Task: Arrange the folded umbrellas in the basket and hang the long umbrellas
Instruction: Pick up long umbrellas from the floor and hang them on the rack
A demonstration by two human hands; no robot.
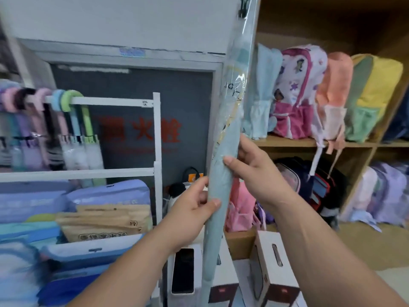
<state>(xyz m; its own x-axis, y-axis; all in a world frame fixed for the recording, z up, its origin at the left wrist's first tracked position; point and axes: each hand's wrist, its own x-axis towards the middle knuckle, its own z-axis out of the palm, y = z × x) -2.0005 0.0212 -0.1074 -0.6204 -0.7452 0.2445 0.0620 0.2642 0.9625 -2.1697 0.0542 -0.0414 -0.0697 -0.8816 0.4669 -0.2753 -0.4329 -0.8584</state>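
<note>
Both hands, left point(192, 203) and right point(250, 168), grip a pale-blue long umbrella point(223, 173) (clear plastic sleeve, held nearly upright).

A: could you see either end of that long umbrella point(219, 185)?
B: nah, both ran off the frame. hanging umbrellas point(73, 134) at left were blurry too, rack label point(147, 103) was unreadable.

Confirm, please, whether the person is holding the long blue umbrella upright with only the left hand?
Not quite: the head view shows both hands gripping the long blue umbrella, the left hand lower and the right hand higher. It is held roughly upright.
</note>
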